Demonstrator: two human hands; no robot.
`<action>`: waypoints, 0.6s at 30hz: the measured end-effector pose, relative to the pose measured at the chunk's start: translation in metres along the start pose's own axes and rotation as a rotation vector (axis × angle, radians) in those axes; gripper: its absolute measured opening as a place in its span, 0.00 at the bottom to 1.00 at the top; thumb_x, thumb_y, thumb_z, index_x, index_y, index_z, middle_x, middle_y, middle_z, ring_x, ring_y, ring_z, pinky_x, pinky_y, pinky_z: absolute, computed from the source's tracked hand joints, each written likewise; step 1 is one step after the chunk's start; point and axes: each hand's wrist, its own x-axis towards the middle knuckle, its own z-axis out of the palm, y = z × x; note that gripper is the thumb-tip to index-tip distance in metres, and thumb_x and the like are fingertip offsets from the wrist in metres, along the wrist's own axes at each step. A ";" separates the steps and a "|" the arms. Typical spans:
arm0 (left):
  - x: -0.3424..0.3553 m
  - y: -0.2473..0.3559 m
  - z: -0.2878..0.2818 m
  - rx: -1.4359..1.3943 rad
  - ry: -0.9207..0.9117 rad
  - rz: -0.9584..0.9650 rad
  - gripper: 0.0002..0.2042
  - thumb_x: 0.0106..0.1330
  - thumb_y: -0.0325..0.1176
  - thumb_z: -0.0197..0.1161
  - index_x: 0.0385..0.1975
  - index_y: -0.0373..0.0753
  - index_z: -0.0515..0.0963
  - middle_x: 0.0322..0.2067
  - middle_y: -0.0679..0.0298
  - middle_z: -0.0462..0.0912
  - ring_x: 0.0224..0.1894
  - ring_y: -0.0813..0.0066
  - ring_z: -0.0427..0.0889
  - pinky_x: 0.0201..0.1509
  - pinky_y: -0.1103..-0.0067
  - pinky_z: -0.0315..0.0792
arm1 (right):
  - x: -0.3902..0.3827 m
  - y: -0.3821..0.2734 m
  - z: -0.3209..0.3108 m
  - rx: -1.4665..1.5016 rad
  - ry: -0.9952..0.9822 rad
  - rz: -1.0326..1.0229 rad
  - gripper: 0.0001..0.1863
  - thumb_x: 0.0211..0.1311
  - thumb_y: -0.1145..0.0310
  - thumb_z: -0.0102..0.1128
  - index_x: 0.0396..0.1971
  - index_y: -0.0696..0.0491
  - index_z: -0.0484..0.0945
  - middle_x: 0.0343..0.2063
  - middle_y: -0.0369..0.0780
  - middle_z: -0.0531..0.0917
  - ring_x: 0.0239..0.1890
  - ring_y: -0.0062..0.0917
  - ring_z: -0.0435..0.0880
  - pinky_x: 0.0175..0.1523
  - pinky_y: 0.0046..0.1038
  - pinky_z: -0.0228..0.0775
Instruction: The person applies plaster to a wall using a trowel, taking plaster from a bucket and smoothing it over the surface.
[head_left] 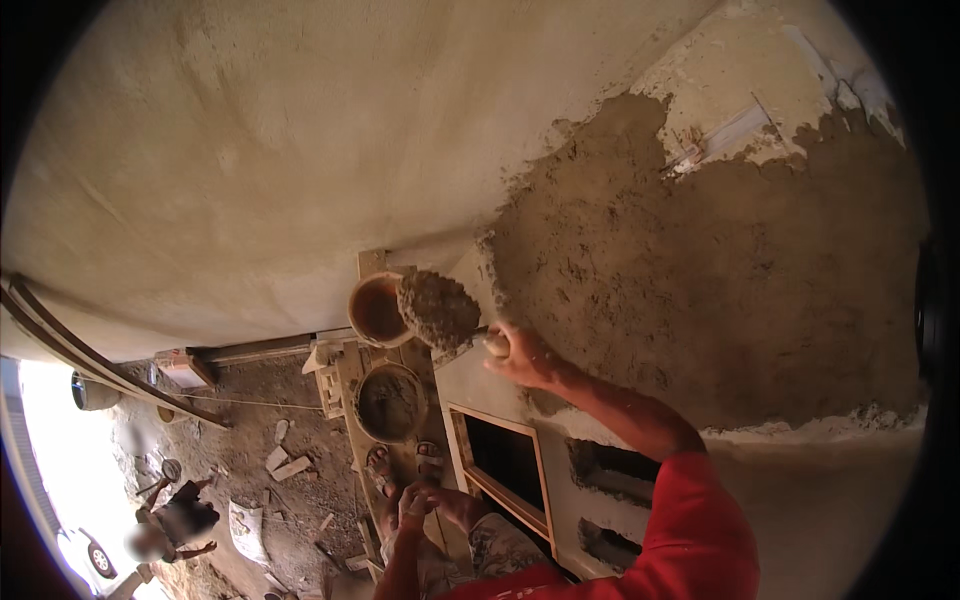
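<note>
Right hand (pixel 524 356) grips a trowel (pixel 496 344) heaped with mortar (pixel 438 310), near a basin (pixel 354 310); left hand (pixel 416 500) is by the legs, its grip unclear. Brown plaster (pixel 640 260) already covers much of the wall on the right, while a pale patch (pixel 730 70) toward the top appears left uncovered.

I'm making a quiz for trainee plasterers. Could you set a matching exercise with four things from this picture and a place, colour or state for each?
Things:
1. Right hand
2. Right sleeve
3. Pale sack
4. Basin nearer the feet

Matches:
A. Red
B. Contains mortar
C. Gripping a trowel by its handle
D. Lying on the ground

Pairs: 1-C; 2-A; 3-D; 4-B
</note>
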 end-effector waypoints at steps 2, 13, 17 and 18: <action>-0.013 0.031 -0.003 0.035 -0.030 0.046 0.23 0.64 0.29 0.60 0.60 0.40 0.64 0.38 0.59 0.80 0.33 0.69 0.82 0.35 0.74 0.77 | -0.004 -0.052 -0.086 -0.030 0.041 -0.060 0.17 0.59 0.66 0.62 0.43 0.61 0.73 0.30 0.45 0.80 0.26 0.27 0.81 0.28 0.24 0.78; -0.036 0.141 0.006 0.152 0.184 0.031 0.19 0.61 0.31 0.61 0.53 0.36 0.73 0.42 0.58 0.82 0.28 0.76 0.81 0.28 0.81 0.77 | 0.016 -0.102 -0.351 0.523 0.131 0.120 0.29 0.59 0.62 0.63 0.57 0.61 0.69 0.27 0.43 0.80 0.23 0.25 0.79 0.23 0.21 0.77; -0.030 0.140 -0.009 0.368 0.071 0.115 0.28 0.60 0.36 0.62 0.61 0.38 0.66 0.42 0.57 0.78 0.32 0.69 0.83 0.37 0.76 0.76 | 0.028 -0.012 -0.464 -0.078 0.892 0.475 0.32 0.61 0.58 0.60 0.62 0.60 0.66 0.39 0.47 0.81 0.34 0.27 0.82 0.36 0.31 0.79; -0.029 0.141 -0.011 0.362 0.106 0.093 0.28 0.61 0.35 0.62 0.61 0.38 0.65 0.42 0.58 0.78 0.32 0.70 0.83 0.37 0.76 0.76 | 0.018 -0.009 -0.498 -0.081 0.991 0.449 0.33 0.62 0.57 0.60 0.63 0.59 0.66 0.41 0.47 0.81 0.33 0.27 0.81 0.36 0.32 0.79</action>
